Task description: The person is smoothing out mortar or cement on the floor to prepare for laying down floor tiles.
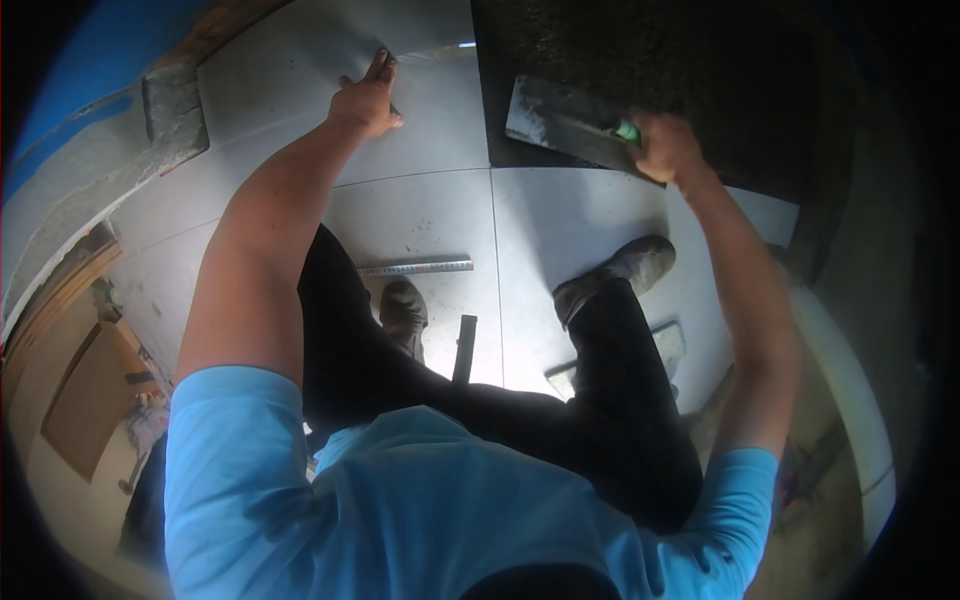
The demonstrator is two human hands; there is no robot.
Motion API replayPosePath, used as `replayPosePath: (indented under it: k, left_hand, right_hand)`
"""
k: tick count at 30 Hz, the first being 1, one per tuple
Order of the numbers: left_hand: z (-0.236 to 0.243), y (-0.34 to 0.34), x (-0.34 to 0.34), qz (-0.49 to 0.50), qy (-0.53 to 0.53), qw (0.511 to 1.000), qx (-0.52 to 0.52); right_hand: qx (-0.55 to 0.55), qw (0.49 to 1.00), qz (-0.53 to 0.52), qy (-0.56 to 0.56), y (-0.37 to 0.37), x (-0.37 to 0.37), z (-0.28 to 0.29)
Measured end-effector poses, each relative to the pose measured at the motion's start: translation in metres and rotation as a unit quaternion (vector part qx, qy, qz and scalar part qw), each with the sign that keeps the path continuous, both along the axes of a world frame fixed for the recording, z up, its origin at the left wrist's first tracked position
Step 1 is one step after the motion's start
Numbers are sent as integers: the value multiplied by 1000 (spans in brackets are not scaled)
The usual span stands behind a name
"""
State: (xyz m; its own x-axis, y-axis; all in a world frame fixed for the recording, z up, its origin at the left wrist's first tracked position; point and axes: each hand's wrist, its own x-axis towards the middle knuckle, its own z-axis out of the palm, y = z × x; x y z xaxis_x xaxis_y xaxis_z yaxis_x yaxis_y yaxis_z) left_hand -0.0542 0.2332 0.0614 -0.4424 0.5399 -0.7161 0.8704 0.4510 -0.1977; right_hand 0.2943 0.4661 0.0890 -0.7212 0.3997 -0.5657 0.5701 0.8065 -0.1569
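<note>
My left hand [367,103] leans on a large pale floor tile [270,95] at the upper left, its fingers spread and holding nothing. At the upper right, my right hand [668,148] is wrapped round the green handle of a flat rectangular trowel [565,112]. Grey smears mark the trowel's metal blade. It lies over the dark, damp-looking bed [620,45], close to the edge of the laid tiles; whether the blade touches the bed I cannot tell.
Between my feet, on the tiles, lie a metal ruler [425,266] and a dark narrow bar [465,345]. A flat pad-like thing [668,343] sits beside my right leg. A thick white pipe [850,380] curves along the right. Rough concrete [175,110] and wooden boards [65,300] edge the left.
</note>
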Motion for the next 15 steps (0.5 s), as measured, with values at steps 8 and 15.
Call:
replayPosePath:
  k: [8,15]
  left_hand:
    - [7,1,4,8,-5,1000,-14]
    - [8,2,6,4,1,1000,-4]
  right_hand:
    - [11,992,121,22,-11,-43,11]
    - [33,989,137,36,-31,-41,7]
